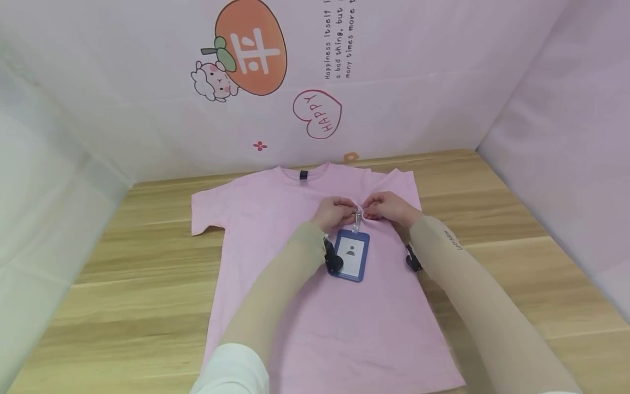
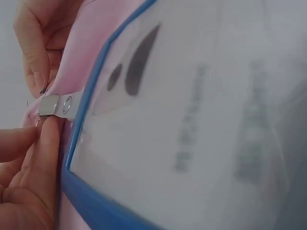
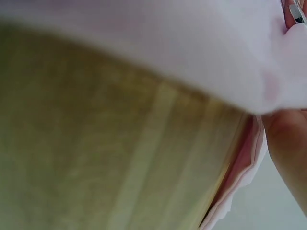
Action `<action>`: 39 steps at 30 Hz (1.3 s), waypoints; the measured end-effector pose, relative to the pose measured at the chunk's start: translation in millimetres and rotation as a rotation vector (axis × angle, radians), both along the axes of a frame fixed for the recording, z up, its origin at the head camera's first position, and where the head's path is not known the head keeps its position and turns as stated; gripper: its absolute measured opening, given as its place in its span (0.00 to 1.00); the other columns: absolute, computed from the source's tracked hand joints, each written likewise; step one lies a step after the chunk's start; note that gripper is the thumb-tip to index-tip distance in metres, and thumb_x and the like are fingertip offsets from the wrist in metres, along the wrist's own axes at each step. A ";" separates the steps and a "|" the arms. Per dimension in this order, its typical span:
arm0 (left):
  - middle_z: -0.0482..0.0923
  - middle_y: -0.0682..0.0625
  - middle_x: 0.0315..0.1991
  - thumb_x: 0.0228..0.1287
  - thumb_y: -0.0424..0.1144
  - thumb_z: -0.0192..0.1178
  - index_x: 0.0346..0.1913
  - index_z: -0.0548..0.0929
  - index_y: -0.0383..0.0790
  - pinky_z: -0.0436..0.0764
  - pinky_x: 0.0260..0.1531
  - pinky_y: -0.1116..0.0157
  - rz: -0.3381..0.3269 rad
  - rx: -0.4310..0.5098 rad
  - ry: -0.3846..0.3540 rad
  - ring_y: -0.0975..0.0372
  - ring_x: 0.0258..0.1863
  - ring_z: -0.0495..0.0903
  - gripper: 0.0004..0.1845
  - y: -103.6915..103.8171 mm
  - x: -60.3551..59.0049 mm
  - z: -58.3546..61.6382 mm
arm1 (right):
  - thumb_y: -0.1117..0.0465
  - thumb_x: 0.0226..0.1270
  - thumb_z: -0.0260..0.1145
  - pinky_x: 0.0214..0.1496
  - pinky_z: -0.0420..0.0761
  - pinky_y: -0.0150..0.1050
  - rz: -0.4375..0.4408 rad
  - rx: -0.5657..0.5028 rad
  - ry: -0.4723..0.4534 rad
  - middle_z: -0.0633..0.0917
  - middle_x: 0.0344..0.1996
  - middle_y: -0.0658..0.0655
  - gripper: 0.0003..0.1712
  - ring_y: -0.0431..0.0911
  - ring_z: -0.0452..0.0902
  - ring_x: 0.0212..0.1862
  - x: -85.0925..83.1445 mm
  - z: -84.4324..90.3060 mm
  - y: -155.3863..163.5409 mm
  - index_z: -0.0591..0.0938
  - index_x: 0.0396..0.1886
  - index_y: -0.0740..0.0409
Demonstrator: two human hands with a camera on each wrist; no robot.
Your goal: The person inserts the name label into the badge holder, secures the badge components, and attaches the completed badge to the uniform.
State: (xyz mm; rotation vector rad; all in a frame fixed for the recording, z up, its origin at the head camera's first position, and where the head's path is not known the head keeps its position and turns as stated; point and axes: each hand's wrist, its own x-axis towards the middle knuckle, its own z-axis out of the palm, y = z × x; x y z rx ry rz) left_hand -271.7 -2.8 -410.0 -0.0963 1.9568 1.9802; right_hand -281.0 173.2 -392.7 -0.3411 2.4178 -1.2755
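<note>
A pink T-shirt (image 1: 275, 230) lies flat on the wooden table (image 1: 123, 273), collar toward the wall. On its chest rests a blue-framed badge holder (image 1: 351, 255) with a metal clip (image 1: 358, 215) at its top. My left hand (image 1: 334, 212) pinches the clip from the left. My right hand (image 1: 389, 208) pinches a fold of the shirt fabric beside the clip from the right. In the left wrist view the clip (image 2: 50, 105) sits between the fingertips of both hands, with the badge holder (image 2: 192, 120) filling the frame. The right wrist view shows only blurred pink fabric (image 3: 192, 52) and table (image 3: 96, 153).
Pale walls close the table on three sides, with cartoon stickers (image 1: 251, 49) on the back wall. Bare wood lies left and right of the shirt. A black wrist camera mount (image 1: 332, 260) sits by the badge holder.
</note>
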 end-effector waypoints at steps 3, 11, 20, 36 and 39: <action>0.80 0.37 0.47 0.62 0.24 0.56 0.53 0.74 0.30 0.84 0.35 0.71 -0.006 -0.022 0.048 0.64 0.29 0.79 0.16 -0.9 1.1 2.5 | 0.65 0.68 0.58 0.36 0.76 0.25 -0.014 -0.019 -0.038 0.82 0.25 0.47 0.14 0.35 0.76 0.30 0.0 -0.7 0.3 0.77 0.47 0.72; 0.83 0.41 0.45 0.63 0.26 0.57 0.54 0.80 0.35 0.84 0.38 0.70 -0.023 -0.057 0.031 0.64 0.31 0.82 0.16 -2.2 2.1 6.1 | 0.60 0.73 0.54 0.36 0.72 0.28 0.009 0.021 -0.070 0.77 0.21 0.45 0.16 0.37 0.71 0.29 0.1 -2.3 2.7 0.80 0.41 0.71; 0.83 0.41 0.44 0.62 0.28 0.59 0.48 0.84 0.34 0.84 0.38 0.70 -0.015 -0.116 0.069 0.65 0.31 0.81 0.12 -2.4 3.0 3.4 | 0.63 0.73 0.51 0.35 0.70 0.29 0.009 -0.036 -0.116 0.76 0.21 0.45 0.13 0.38 0.69 0.29 1.1 -1.9 -0.1 0.78 0.37 0.69; 0.84 0.40 0.37 0.57 0.23 0.60 0.39 0.85 0.31 0.75 0.25 0.77 -0.049 -0.332 0.218 0.66 0.26 0.77 0.08 -1.5 -0.7 6.8 | 0.65 0.72 0.50 0.33 0.71 0.29 0.005 -0.075 -0.062 0.74 0.21 0.47 0.14 0.40 0.69 0.28 3.2 4.2 -5.0 0.77 0.36 0.72; 0.84 0.41 0.35 0.56 0.22 0.60 0.38 0.85 0.31 0.75 0.25 0.77 -0.060 -0.355 0.237 0.66 0.26 0.76 0.08 -2.2 -2.0 6.8 | 0.65 0.71 0.50 0.34 0.70 0.29 -0.025 -0.083 -0.046 0.74 0.21 0.46 0.14 0.39 0.69 0.29 1.5 -1.2 -5.3 0.77 0.39 0.73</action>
